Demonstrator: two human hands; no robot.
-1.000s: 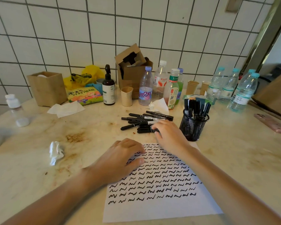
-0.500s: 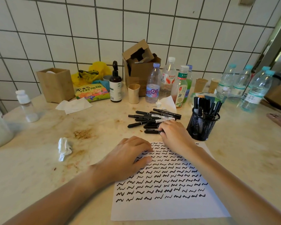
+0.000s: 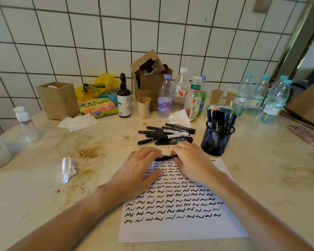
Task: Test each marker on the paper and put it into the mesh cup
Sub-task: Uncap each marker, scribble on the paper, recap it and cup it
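Holding one marker between both hands over the paper

Left hand [image 3: 140, 171] and right hand [image 3: 192, 160] each grip an end of a black marker [image 3: 166, 157], lying level at the far edge of the paper [image 3: 179, 229], which is covered in rows of black squiggles. Loose marker pile [image 3: 168, 135] lies just beyond the hands. Mesh cup [image 3: 217, 140], right of the pile, has several markers standing in it. Crumpled tissue [image 3: 68, 169] sits off to the left.
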